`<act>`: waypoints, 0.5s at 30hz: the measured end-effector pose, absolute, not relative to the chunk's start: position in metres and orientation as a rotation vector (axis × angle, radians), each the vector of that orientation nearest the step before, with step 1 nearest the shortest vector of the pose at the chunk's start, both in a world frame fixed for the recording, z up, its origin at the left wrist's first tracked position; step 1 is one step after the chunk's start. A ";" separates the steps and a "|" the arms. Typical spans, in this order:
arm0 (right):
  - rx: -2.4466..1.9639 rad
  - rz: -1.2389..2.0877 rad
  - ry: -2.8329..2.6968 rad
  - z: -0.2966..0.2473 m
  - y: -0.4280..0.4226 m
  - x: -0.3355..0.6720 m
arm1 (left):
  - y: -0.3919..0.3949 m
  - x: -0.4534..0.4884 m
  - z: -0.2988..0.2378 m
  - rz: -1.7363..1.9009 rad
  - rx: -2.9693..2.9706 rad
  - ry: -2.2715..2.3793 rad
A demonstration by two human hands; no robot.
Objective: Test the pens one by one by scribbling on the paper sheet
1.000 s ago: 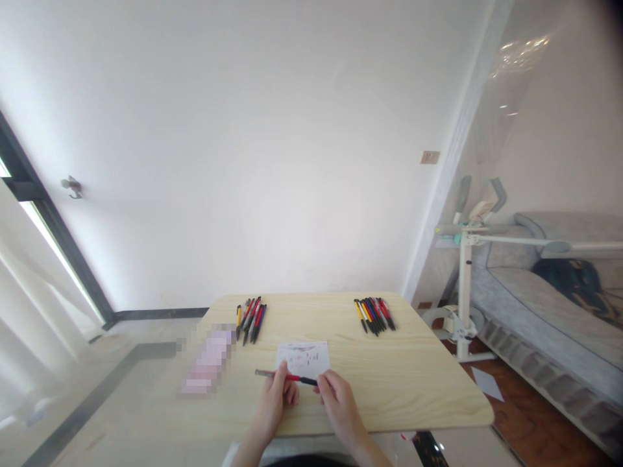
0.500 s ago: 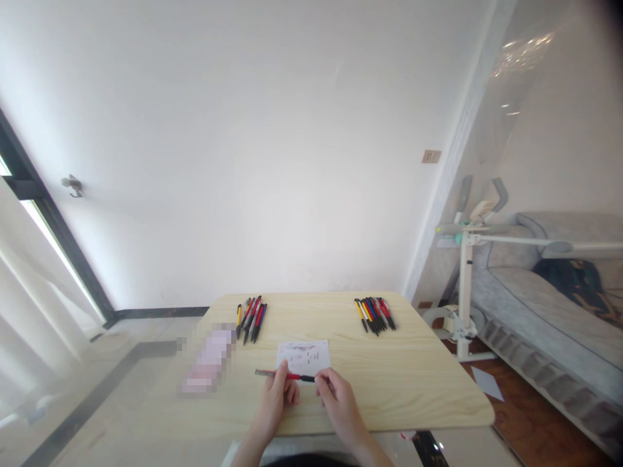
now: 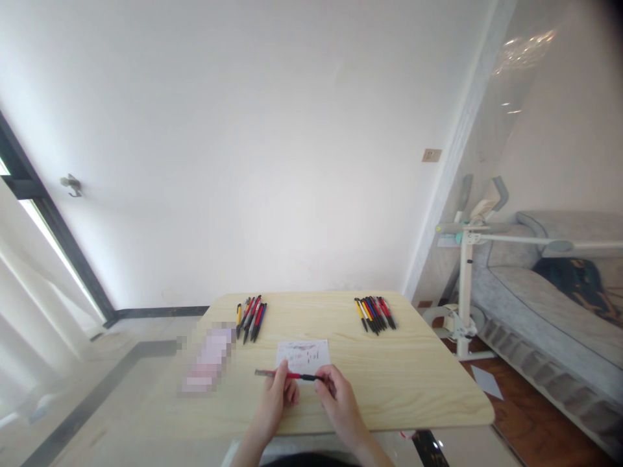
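Note:
A red pen [image 3: 293, 375] with a black grip and a greyish end lies level across both hands, above a sheet of paper [image 3: 302, 354] with dark and reddish marks. My left hand [image 3: 280, 389] is closed around the pen's barrel, thumb on top. At the black tip end, my right hand [image 3: 333, 389] pinches the pen between thumb and fingers. One group of pens [image 3: 252, 318] in yellow, red, grey and blue lies at the table's back left. Another group of pens [image 3: 374, 315] lies side by side at the back right.
The light wooden table [image 3: 418, 389] stands by a white wall [image 3: 311, 162]. A blurred pinkish object [image 3: 209, 360] lies near the table's left edge. On the right are an exercise machine [image 3: 466, 285] and a grey sofa [image 3: 535, 298].
My right fingers have shifted slightly at the pen's tip end, showing more of the black part. My left hand and the pen groups look the same.

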State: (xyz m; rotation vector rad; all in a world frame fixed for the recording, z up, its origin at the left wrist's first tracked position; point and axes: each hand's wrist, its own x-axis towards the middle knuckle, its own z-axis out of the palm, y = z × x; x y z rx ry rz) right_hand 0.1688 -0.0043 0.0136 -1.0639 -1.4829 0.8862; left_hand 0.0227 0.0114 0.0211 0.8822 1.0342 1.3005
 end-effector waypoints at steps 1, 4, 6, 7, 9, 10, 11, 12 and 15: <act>-1.060 0.890 -1.483 0.014 -0.004 0.169 | 0.011 0.023 0.022 1.302 0.880 1.033; -1.051 0.905 -1.486 0.015 -0.005 0.169 | 0.011 0.023 0.023 1.307 0.871 1.036; -1.043 0.919 -1.481 0.014 -0.004 0.169 | 0.010 0.024 0.024 1.307 0.871 1.043; -1.041 0.928 -1.473 0.013 -0.004 0.169 | 0.010 0.024 0.024 1.305 0.874 1.046; -1.042 0.947 -1.452 0.011 -0.003 0.169 | 0.011 0.024 0.023 1.301 0.882 1.049; -1.043 0.956 -1.442 0.009 -0.002 0.169 | 0.011 0.023 0.023 1.304 0.883 1.050; -1.044 0.961 -1.434 0.008 -0.002 0.168 | 0.011 0.023 0.022 1.307 0.884 1.050; -1.044 0.963 -1.427 0.007 -0.001 0.168 | 0.011 0.023 0.022 1.309 0.883 1.049; -1.036 0.970 -1.425 0.006 -0.001 0.168 | 0.012 0.023 0.021 1.309 0.882 1.039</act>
